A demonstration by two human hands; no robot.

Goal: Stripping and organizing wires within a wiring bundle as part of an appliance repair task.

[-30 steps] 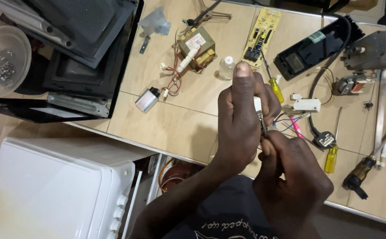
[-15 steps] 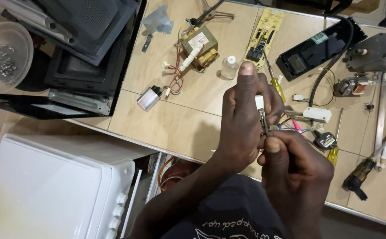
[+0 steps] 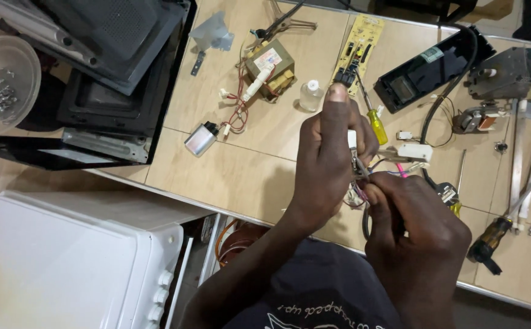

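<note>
Left hand [image 3: 329, 164] (raised, closed) grips small white part [image 3: 352, 141]; right hand [image 3: 414, 240] pinches wires [image 3: 363, 183].

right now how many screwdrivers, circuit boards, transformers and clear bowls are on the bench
screwdrivers: 2, a yellow-handled screwdriver and a dark-handled screwdriver
circuit boards: 1, the yellow circuit board
transformers: 1, the transformer
clear bowls: 1, the bowl holding screws
total: 5

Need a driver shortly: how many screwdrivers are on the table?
3: yellow-handled screwdriver beside the left hand, another yellow handle near the right hand, brown-handled screwdriver at right. More may be hidden.
</note>
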